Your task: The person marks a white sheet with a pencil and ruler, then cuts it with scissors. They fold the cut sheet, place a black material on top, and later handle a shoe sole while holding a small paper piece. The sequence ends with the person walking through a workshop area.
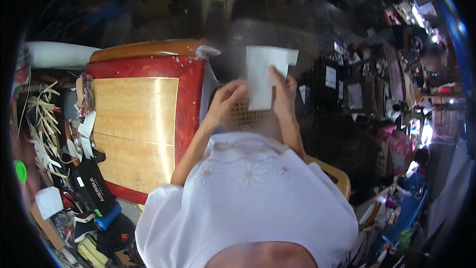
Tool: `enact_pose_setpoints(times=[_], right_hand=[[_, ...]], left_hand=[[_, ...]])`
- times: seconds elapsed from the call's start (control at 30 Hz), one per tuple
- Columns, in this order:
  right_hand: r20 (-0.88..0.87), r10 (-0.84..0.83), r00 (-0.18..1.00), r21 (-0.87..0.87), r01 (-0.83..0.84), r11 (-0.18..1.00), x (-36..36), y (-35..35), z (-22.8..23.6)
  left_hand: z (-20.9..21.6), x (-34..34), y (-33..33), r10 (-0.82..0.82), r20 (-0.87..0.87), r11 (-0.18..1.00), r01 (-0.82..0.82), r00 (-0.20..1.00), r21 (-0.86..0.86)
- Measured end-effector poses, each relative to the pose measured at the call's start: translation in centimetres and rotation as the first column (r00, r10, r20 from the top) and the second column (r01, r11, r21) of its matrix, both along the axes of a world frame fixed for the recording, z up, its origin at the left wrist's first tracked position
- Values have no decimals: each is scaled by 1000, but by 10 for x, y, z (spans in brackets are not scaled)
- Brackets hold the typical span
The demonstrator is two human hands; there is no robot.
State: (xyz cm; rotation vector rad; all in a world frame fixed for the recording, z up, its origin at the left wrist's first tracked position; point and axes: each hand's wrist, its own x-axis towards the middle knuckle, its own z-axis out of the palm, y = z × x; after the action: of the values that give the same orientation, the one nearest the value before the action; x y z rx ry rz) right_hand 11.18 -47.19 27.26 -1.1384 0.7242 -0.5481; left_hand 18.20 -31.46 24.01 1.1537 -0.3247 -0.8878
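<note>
A white, flat piece like stiff paper or cloth (260, 72), with a notched right side, is held up in front of my chest. My right hand (284, 94) grips its right part, the thumb lying across the face. At its left edge, my left hand (227, 100) has its fingers bent and drawn together. Blur hides whether those fingers pinch the edge or hold something small. Below and behind the piece shows a brown lattice surface (245, 117), like a basket or crate.
To the left stands a red-framed table with a pale wooden panel (136, 129). A white roll (59, 54) lies beyond it. Shoes, strips and a black box (90, 186) crowd the far left. A yellow chair edge (337, 176) is at my right. Other people (396, 144) are farther right.
</note>
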Motion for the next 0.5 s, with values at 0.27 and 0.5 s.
enact_pose_setpoints(times=[0.27,0.5], right_hand=[[-26,-45,999,-300,35,953,78,-50,18],[47,55,997,-70,-51,996,188,-139,5]], left_hand=[[20,83,-74,-35,12,987,36,999,-156],[6,226,-130,386,12,914,-381,922,-139]])
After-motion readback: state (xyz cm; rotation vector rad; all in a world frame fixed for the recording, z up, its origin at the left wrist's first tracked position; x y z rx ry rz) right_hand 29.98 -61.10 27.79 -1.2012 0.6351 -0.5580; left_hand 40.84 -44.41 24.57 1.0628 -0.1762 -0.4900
